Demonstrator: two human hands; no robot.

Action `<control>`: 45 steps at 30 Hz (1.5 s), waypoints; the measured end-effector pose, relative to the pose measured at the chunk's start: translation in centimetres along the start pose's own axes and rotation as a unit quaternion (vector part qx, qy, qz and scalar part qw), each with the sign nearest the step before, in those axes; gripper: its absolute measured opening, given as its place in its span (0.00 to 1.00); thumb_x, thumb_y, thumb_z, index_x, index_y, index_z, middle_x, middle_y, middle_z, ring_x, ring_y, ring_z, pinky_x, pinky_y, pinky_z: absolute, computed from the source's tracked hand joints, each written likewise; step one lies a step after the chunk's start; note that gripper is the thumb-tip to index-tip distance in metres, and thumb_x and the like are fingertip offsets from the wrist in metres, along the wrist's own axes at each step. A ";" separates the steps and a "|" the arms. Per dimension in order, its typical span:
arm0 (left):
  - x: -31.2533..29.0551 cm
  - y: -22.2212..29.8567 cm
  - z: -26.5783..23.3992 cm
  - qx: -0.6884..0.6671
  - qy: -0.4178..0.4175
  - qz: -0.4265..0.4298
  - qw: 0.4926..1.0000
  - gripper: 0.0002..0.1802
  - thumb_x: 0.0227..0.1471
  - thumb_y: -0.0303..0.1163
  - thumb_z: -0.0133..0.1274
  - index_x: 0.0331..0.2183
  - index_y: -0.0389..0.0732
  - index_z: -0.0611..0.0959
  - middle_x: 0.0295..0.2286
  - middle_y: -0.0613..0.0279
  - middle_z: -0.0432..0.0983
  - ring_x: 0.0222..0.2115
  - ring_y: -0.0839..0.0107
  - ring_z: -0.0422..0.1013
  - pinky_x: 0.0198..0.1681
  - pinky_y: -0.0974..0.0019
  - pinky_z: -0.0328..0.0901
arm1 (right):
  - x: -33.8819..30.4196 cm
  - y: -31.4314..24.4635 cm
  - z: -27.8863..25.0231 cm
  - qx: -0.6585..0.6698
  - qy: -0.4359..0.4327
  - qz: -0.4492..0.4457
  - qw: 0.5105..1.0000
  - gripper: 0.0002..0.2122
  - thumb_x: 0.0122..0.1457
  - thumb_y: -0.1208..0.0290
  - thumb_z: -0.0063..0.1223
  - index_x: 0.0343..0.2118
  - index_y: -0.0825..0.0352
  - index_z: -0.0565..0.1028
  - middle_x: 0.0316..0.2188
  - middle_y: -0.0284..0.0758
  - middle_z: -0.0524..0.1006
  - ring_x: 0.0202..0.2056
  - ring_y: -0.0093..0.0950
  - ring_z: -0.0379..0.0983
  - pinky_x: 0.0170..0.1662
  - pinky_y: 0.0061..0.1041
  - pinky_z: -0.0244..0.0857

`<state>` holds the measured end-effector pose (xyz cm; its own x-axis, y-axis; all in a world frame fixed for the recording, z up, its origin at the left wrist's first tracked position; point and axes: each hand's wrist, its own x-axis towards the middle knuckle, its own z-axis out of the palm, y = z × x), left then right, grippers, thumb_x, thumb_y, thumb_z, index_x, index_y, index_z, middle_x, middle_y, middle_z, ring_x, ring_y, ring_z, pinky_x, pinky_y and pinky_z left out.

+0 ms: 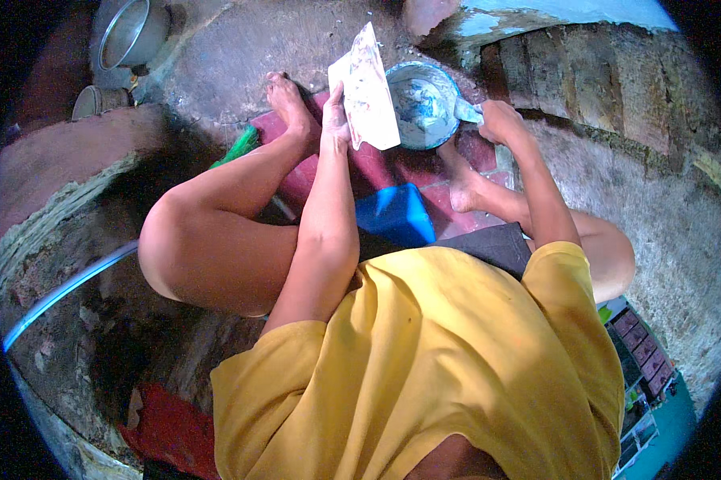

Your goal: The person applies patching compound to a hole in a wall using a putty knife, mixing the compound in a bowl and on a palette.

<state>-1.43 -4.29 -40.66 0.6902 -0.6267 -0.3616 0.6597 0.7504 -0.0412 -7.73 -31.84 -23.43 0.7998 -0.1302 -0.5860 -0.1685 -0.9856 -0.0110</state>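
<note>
Yellow shirt, nearest; beyond it, white smeared panel, tilted, held just L of blue dipper (contact unclear from here). Panel prob. light, fairly stiff, slick where coated; best gripped at edge. Hands apart: L hand clamped on panel's L edge, R hand round dipper handle. Outward: red tiles, metal pot upper L.
</note>
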 end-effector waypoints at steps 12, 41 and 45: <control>2.3 -2.6 0.2 0.036 0.051 -0.031 0.998 0.26 0.50 0.44 0.47 0.47 0.37 0.68 0.41 0.55 0.72 0.39 0.60 0.70 0.44 0.55 0.64 | 2.4 -1.0 0.7 -0.011 -0.049 -0.007 0.999 0.07 0.40 0.79 0.49 0.25 0.74 0.75 0.29 0.52 0.74 0.35 0.48 0.71 0.37 0.41 0.66; 3.0 -2.6 0.6 0.087 0.102 -0.020 0.991 0.24 0.51 0.42 0.46 0.45 0.36 0.70 0.38 0.55 0.73 0.36 0.62 0.72 0.42 0.58 0.66 | 2.1 -0.5 8.1 0.202 0.026 0.097 0.974 0.09 0.41 0.80 0.48 0.28 0.69 0.74 0.29 0.52 0.73 0.35 0.50 0.69 0.39 0.42 0.64; 2.6 -2.0 0.0 0.049 0.091 -0.069 0.992 0.26 0.51 0.45 0.46 0.46 0.36 0.69 0.39 0.53 0.72 0.37 0.60 0.72 0.42 0.56 0.66 | 3.2 1.2 5.4 0.343 -0.085 0.149 0.924 0.16 0.45 0.75 0.46 0.40 0.62 0.74 0.21 0.40 0.75 0.19 0.29 0.72 0.19 0.31 0.64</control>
<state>-0.93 -7.45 -41.50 0.5320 -0.6666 -0.5221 0.7759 0.6306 -0.0145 -8.45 -32.88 -29.66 0.5676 -0.3085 -0.7633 -0.7381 -0.6015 -0.3057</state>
